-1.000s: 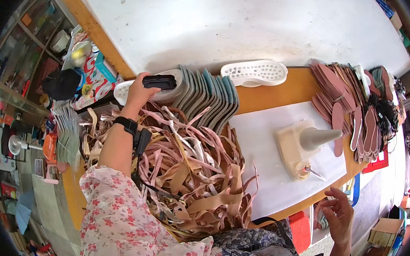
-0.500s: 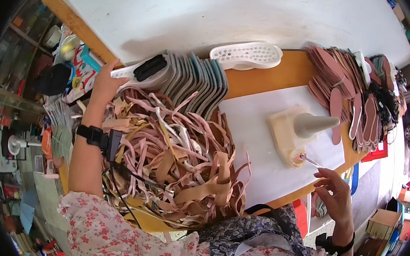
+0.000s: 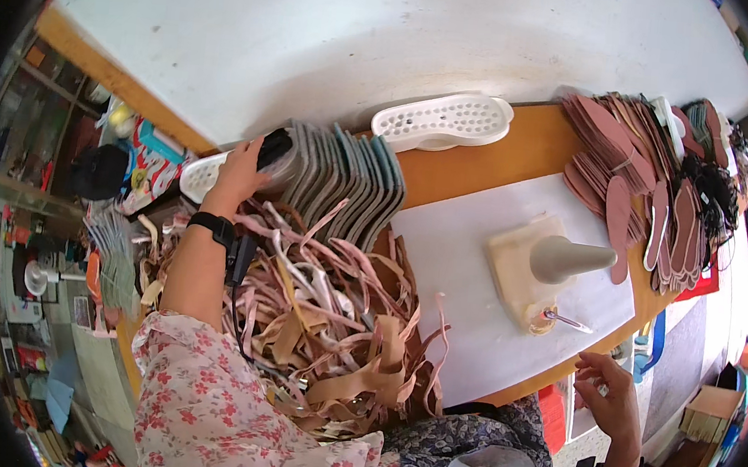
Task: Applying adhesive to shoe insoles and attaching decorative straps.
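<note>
My left hand (image 3: 239, 173) reaches to the near end of a row of grey shoe insoles (image 3: 343, 182). Its thumb and fingers close about a dark black piece (image 3: 276, 148) there; the fingertips are partly hidden. My right hand (image 3: 607, 392) hangs off the front edge of the table, loosely curled with the fingers apart and nothing in them. Near it, on a white sheet (image 3: 447, 267), stands a cream block (image 3: 512, 277) with a grey cone (image 3: 568, 258). A small pot (image 3: 537, 319) at the block's front holds a thin-handled tool (image 3: 571, 322).
Pink and tan strips (image 3: 322, 318) lie heaped below my left arm. A white sole-shaped form (image 3: 442, 119) stands against the wall, another (image 3: 201, 174) left of my left hand. Bundled reddish-brown insoles (image 3: 609, 138) and black cords (image 3: 715, 197) fill the table's right end.
My left hand has moved right, from the end of the white form to the black piece beside the grey insoles. My right hand has drawn back from the tool in the pot.
</note>
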`<state>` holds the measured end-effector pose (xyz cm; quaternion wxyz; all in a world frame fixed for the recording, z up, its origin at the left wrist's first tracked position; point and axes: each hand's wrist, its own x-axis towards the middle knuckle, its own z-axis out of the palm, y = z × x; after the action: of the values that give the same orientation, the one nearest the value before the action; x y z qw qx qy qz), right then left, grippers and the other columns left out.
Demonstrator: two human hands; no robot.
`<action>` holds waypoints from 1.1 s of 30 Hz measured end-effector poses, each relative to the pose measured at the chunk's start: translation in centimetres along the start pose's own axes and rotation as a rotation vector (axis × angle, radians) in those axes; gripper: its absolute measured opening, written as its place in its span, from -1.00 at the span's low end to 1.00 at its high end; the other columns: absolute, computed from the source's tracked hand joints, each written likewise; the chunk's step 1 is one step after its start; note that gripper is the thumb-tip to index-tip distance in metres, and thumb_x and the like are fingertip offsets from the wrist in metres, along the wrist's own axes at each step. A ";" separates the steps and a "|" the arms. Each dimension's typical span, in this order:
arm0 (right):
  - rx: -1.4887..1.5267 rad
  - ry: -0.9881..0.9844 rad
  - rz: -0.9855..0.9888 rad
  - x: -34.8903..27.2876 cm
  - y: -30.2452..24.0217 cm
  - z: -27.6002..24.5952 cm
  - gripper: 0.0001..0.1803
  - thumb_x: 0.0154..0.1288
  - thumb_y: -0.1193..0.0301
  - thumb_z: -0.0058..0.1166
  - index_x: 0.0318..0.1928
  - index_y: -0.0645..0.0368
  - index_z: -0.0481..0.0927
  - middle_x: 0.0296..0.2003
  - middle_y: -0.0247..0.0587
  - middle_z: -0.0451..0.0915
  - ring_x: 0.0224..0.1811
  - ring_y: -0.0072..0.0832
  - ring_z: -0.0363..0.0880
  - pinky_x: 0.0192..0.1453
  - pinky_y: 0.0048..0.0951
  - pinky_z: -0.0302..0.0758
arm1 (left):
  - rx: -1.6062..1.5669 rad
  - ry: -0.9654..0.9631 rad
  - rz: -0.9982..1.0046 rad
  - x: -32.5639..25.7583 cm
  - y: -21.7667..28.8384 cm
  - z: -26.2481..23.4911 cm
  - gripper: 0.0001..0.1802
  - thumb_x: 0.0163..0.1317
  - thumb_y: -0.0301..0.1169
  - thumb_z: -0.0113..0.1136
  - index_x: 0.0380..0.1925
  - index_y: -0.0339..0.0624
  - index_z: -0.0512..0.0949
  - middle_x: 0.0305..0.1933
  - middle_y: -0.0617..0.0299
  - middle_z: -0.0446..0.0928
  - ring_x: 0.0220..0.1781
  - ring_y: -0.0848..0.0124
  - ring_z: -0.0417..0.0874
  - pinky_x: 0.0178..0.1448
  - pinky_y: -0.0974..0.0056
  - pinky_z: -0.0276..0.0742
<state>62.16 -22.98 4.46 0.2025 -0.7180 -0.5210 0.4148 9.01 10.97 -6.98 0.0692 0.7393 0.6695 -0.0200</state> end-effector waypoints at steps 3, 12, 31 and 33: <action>0.038 0.021 0.083 -0.3 0.5 -0.3 -0.56 0.09 0.52 0.26 0.03 0.29 0.53 -0.20 -0.18 0.63 -0.24 -0.47 0.61 -0.29 -0.50 0.47 | -0.021 -0.080 -0.030 0.9 0.6 -0.5 -0.10 -0.04 -0.39 0.41 0.34 -0.07 0.20 0.20 -0.10 0.42 0.23 -0.02 0.44 0.23 0.01 0.41; 0.017 0.008 0.040 0.1 0.8 0.8 -0.58 0.11 0.53 0.25 0.02 0.27 0.53 -0.20 -0.17 0.64 -0.24 -0.48 0.62 -0.27 -0.49 0.48 | -0.641 -0.291 -0.127 1.4 -1.2 -2.2 -0.28 -0.13 -0.59 0.32 0.16 -0.30 0.38 0.01 0.03 0.56 0.06 0.24 0.55 0.15 0.28 0.40; 0.028 -0.003 0.104 -1.3 1.7 1.3 -0.58 0.09 0.53 0.26 0.02 0.26 0.54 -0.23 -0.18 0.67 -0.24 -0.46 0.63 -0.24 -0.47 0.49 | -0.017 -0.001 0.193 2.0 -1.0 -0.6 -0.26 -0.13 -0.78 0.13 0.16 -0.06 0.43 0.08 -0.04 0.46 0.09 -0.06 0.50 0.19 0.07 0.45; 0.025 0.000 0.118 -1.4 1.8 1.1 -0.58 0.09 0.53 0.26 0.01 0.26 0.55 -0.23 -0.18 0.67 -0.24 -0.46 0.63 -0.24 -0.47 0.49 | -0.018 0.008 0.200 1.8 -0.4 -0.5 -0.23 -0.14 -0.81 0.13 0.17 -0.03 0.42 0.08 -0.03 0.46 0.08 -0.06 0.50 0.19 0.07 0.45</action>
<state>62.15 -25.13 3.09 0.1864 -0.7449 -0.4725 0.4325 8.75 12.86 -6.79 0.0750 0.8020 0.5926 -0.0041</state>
